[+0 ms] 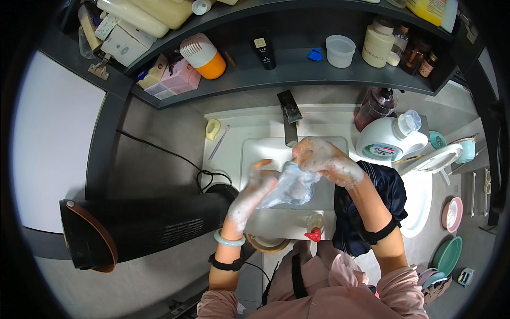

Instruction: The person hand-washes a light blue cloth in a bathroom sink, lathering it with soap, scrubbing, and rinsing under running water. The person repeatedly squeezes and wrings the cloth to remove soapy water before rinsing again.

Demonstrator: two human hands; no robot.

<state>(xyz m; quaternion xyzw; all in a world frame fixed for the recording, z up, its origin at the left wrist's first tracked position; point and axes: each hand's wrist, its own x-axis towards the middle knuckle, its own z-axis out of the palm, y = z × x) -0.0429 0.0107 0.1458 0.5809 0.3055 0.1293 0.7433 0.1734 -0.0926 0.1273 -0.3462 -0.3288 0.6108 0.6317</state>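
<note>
Over the white sink basin (249,159), my right hand (324,161) is closed on the upper end of a light blue, soapy wet cloth (297,185). Suds cover both hands. My left hand (257,187) is at the cloth's left side, blurred, its fingers apart; whether it grips the cloth's edge cannot be made out. The cloth hangs bunched over the basin. Just above my right hand stands a black faucet (291,119). Near the basin's front edge is a clear bottle with a red cap (313,234).
Dark blue fabric (342,211) drapes over the counter's right edge. Behind it stand a white detergent jug (382,139) and a dark pump bottle (374,107). A toothbrush (219,143) lies at left. A black cylindrical appliance (147,231) is left of my forearm; an open shelf (247,75) spans above.
</note>
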